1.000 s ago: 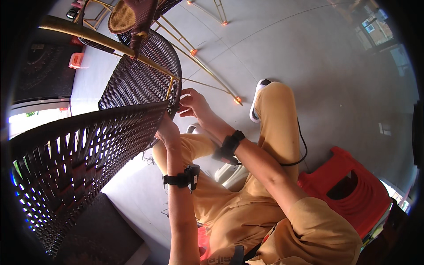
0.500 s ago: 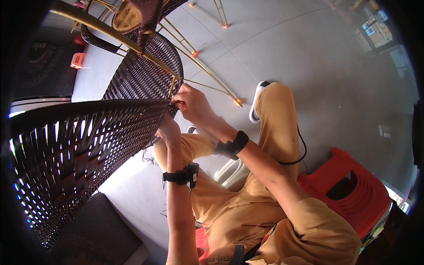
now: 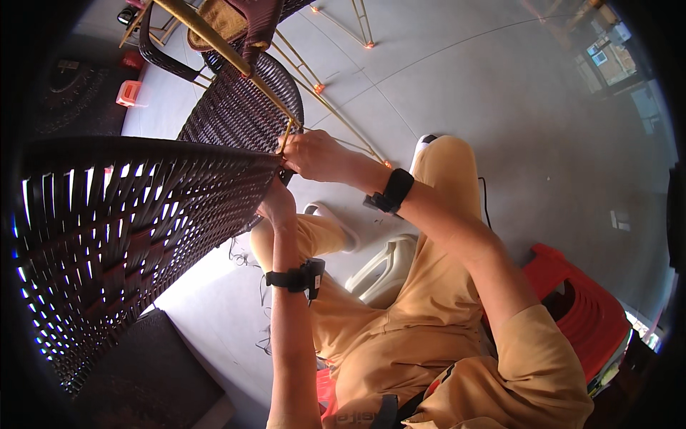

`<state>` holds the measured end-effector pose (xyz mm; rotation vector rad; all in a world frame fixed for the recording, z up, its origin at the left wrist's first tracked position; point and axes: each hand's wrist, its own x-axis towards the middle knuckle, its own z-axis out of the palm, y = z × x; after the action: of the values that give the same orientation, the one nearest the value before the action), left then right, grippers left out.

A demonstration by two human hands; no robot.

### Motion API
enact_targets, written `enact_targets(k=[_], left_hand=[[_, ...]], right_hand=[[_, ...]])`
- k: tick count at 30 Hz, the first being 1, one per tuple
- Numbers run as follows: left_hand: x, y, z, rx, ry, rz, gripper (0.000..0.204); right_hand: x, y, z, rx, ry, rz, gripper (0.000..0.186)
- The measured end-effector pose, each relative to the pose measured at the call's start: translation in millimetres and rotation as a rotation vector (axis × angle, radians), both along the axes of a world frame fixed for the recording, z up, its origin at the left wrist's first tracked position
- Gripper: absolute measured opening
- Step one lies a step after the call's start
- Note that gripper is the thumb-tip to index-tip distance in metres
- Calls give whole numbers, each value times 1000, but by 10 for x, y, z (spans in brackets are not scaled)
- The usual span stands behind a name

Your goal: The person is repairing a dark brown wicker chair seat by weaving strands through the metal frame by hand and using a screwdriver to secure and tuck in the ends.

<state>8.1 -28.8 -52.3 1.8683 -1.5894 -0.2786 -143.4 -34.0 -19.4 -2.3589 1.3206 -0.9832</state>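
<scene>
A dark brown woven chair panel (image 3: 143, 214) stretches across the left, joined at its inner end to a curved woven section (image 3: 236, 100) and a gold metal frame (image 3: 236, 61). My left hand (image 3: 279, 201) is under the panel's edge, gripping it, its fingertips partly hidden. Just above, my right hand (image 3: 311, 154) has its fingers closed at the junction of weave and gold frame; whatever lies between them is hidden.
Gold legs (image 3: 336, 114) with orange-tipped feet stand on grey tiles. My bent legs (image 3: 446, 179) surround a white plastic stool (image 3: 371, 268). A red stool (image 3: 593, 322) is at right, a pink one (image 3: 128, 93) at back left, and a dark slab (image 3: 171, 365) at lower left.
My right hand has moved up and left onto the panel's edge, its fingers closing there and its forearm swinging higher. The chair and panel have shifted slightly, the panel's top edge now higher.
</scene>
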Motion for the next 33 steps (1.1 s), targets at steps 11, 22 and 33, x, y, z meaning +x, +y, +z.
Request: enact_targets(k=[11,22,33], left_hand=[[22,23,78,24,21,-72,32],[204,15,-6,-36,58,-424,40],[205,-38,-102,63,81,-255,43]], right_hand=[[168,99,-189,-224,-138,-152,10],[93,142,-42,50,-264,-125,17],[-27,109,78,389,-533,-131,15]])
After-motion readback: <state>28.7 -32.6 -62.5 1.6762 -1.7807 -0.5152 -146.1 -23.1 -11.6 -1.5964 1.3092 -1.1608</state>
